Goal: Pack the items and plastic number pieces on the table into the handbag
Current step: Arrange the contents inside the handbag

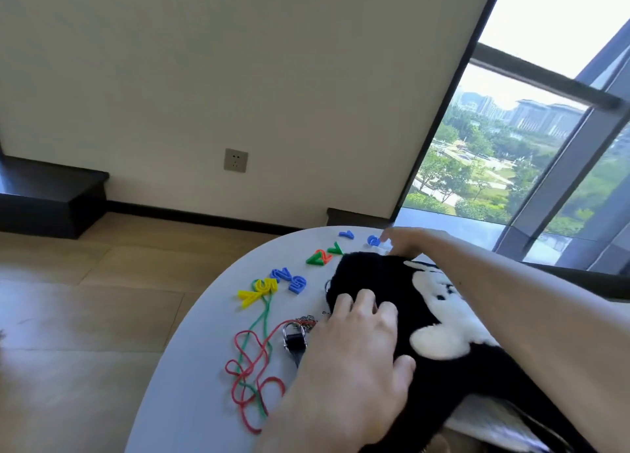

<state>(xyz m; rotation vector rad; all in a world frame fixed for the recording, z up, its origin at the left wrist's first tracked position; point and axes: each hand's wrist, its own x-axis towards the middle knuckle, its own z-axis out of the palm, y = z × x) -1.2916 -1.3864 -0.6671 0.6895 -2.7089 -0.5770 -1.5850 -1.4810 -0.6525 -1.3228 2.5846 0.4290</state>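
A fluffy black handbag [368,275] with a white figure on it lies on the white table [191,367]. My left hand [358,343] rests flat on the bag's near left edge, gripping its fur. My right hand [405,243] reaches over the bag's far end, fingertips next to a blue number piece [373,240]. Other plastic numbers lie left of the bag: a blue one [347,235], green and red ones [324,255], two blue ones [289,279], yellow ones [257,290]. A padlock [294,341] with a chain and red and green cords [252,367] lie near my left hand.
The table's curved edge drops to a wooden floor [85,316] on the left. A dark low bench [51,200] stands against the wall. A large window [511,146] fills the right side behind the table.
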